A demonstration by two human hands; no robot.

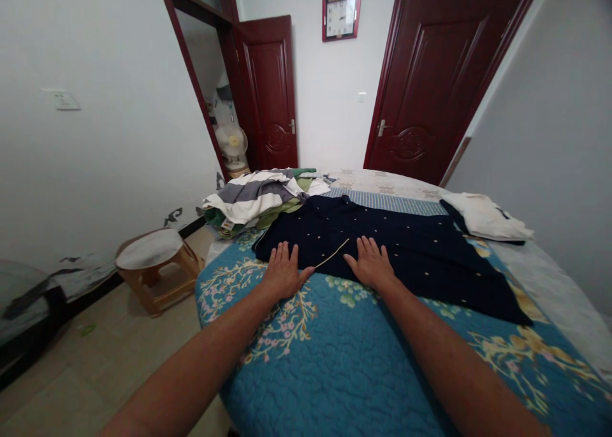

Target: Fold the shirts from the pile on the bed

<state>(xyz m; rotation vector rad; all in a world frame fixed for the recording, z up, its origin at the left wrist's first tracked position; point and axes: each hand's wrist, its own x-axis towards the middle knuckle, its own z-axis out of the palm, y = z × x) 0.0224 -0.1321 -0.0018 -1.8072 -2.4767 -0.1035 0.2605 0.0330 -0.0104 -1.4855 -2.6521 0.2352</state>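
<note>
A dark navy garment with small light dots lies spread flat on the blue floral bed cover. My left hand rests flat on its near edge, fingers stretched out. My right hand lies flat on the garment a little to the right, fingers spread. A thin pale cord runs across the cloth between the two hands. Neither hand holds anything.
A pile of striped and green clothes sits at the bed's far left corner. A folded white garment lies at the far right. A wooden stool stands on the floor to the left. Two dark red doors are behind.
</note>
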